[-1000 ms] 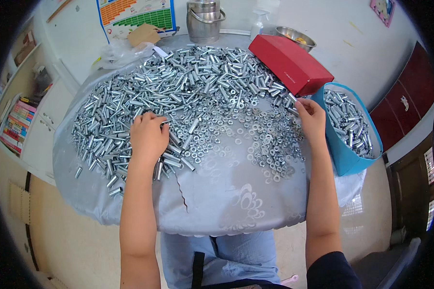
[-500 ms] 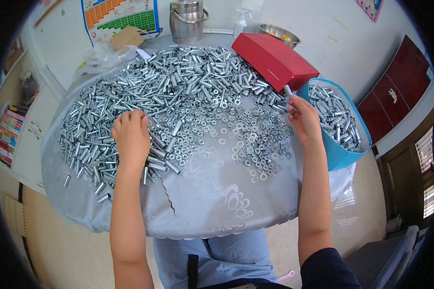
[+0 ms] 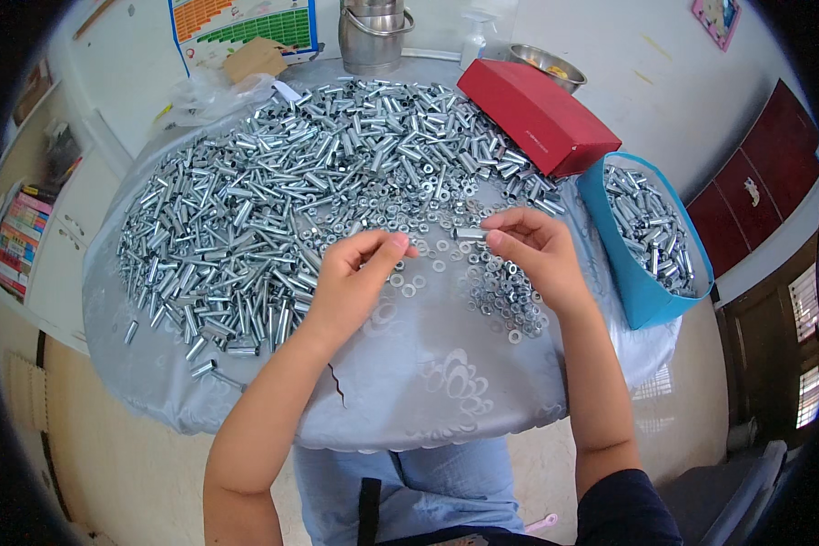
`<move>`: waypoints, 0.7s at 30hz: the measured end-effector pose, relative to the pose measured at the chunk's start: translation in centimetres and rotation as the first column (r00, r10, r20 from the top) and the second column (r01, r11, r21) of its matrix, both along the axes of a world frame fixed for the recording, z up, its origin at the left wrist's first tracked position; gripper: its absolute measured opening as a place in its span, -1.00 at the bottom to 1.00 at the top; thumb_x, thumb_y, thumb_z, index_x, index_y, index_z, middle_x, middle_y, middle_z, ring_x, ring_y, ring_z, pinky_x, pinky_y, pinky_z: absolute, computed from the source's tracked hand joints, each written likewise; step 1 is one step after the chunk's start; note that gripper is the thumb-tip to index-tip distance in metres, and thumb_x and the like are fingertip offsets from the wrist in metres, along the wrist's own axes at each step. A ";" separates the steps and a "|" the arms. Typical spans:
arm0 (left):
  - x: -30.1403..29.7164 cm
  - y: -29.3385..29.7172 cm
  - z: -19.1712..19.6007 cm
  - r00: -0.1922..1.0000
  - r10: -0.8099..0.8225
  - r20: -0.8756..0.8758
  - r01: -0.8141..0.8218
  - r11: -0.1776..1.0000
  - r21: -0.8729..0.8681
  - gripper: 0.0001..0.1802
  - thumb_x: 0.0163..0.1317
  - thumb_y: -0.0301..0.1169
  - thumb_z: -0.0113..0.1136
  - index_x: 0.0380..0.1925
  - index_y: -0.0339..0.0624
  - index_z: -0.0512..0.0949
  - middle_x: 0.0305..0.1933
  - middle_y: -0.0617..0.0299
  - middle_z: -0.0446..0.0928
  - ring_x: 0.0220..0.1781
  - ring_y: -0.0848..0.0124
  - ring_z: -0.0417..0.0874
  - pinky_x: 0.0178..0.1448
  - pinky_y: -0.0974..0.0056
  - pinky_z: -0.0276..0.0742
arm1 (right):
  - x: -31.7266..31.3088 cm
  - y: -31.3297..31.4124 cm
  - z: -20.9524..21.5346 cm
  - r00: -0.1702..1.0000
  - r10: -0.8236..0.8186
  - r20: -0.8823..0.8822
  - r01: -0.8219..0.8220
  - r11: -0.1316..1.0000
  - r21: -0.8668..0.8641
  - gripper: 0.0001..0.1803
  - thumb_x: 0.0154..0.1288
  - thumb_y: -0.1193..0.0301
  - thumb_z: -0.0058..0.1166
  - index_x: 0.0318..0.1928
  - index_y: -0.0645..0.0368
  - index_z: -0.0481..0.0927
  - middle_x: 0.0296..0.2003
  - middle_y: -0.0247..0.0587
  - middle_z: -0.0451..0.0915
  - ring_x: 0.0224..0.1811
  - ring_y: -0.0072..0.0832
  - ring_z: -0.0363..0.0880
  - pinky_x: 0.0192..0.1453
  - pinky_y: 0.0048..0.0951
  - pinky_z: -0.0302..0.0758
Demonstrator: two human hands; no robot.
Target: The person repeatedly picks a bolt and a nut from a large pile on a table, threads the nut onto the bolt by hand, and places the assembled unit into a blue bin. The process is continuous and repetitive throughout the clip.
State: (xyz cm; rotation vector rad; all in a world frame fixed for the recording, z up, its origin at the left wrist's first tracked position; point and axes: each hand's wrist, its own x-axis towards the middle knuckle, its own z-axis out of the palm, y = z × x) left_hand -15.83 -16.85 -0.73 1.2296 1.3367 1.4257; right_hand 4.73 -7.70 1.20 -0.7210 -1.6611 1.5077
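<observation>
Above the middle of the table, my right hand point(image 3: 541, 259) pinches a short silver metal sleeve point(image 3: 467, 234) between thumb and fingers, its free end toward the left. Facing it, my left hand point(image 3: 359, 268) is closed, thumb against the fingers; whatever is in its fingertips is too small to make out. A gap separates the two hands. Below and between them lie loose washers point(image 3: 439, 267) and nuts. A wide heap of metal sleeves and bolts point(image 3: 237, 200) spreads to the left and behind my hands.
At the right a blue fabric bin point(image 3: 651, 314) holds many similar metal pieces. A red box point(image 3: 537, 118) lies at the far right of the heap. Behind stand a steel pail point(image 3: 373, 45), a spray bottle point(image 3: 473, 41) and a metal bowl point(image 3: 569, 77). A grey cloth point(image 3: 409, 400) covers the table.
My right hand has come left from beside the blue bin, carrying the sleeve. My left hand has moved right, away from the heap, so the two hands are now close together.
</observation>
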 end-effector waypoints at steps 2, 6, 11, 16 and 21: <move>0.6 0.0 -0.1 0.999 -0.021 -0.029 0.021 1.000 -0.012 -0.71 0.24 -0.25 0.04 -0.39 -0.25 0.59 -0.77 0.57 0.17 -0.72 0.74 0.09 -0.64 0.52 -0.07 | 0.0 -0.2 -0.2 0.999 0.038 0.020 -0.038 0.999 0.000 -0.80 0.13 0.53 0.14 -0.21 0.30 0.54 -0.31 -0.30 0.56 -0.26 -0.64 0.50 -0.16 -0.62 0.43; 1.0 -0.3 -0.4 0.993 -0.060 -0.099 0.062 0.998 0.012 -0.69 0.22 -0.23 0.08 -0.41 -0.28 0.60 -0.65 0.50 0.34 -0.63 0.73 0.17 -0.56 0.54 0.03 | -0.5 -0.9 -0.3 0.994 0.102 0.046 -0.101 0.995 -0.024 -0.78 0.12 0.53 0.16 -0.20 0.31 0.54 -0.28 -0.28 0.57 -0.24 -0.64 0.51 -0.15 -0.63 0.45; 1.2 -0.3 -0.4 0.995 -0.078 -0.068 0.079 0.997 0.017 -0.68 0.22 -0.21 0.09 -0.48 -0.27 0.57 -0.64 0.49 0.36 -0.61 0.73 0.17 -0.54 0.53 0.04 | -0.7 -1.0 -0.7 0.987 0.144 0.075 -0.146 0.989 0.019 -0.78 0.09 0.54 0.18 -0.20 0.31 0.56 -0.28 -0.29 0.58 -0.26 -0.64 0.51 -0.17 -0.63 0.45; 1.6 -0.3 -1.1 0.977 -0.177 0.115 0.189 0.977 -0.100 -0.61 0.28 -0.11 -0.04 -0.42 -0.25 0.47 -0.70 0.52 0.15 -0.72 0.70 0.07 -0.65 0.51 -0.06 | -0.8 -1.4 -0.7 0.966 0.170 0.192 -0.193 0.975 0.108 -0.78 0.06 0.52 0.21 -0.23 0.28 0.59 -0.30 -0.30 0.58 -0.32 -0.67 0.49 -0.22 -0.64 0.43; 1.9 -0.7 -0.1 0.909 -0.177 0.378 0.289 0.920 -0.264 -0.56 0.28 0.01 -0.13 -0.37 -0.19 0.38 -0.72 0.50 0.06 -0.78 0.68 -0.01 -0.70 0.50 -0.15 | -1.5 -1.8 -1.2 0.975 0.163 0.154 -0.183 0.975 0.129 -0.78 0.03 0.55 0.22 -0.24 0.27 0.59 -0.31 -0.32 0.57 -0.30 -0.66 0.48 -0.22 -0.65 0.40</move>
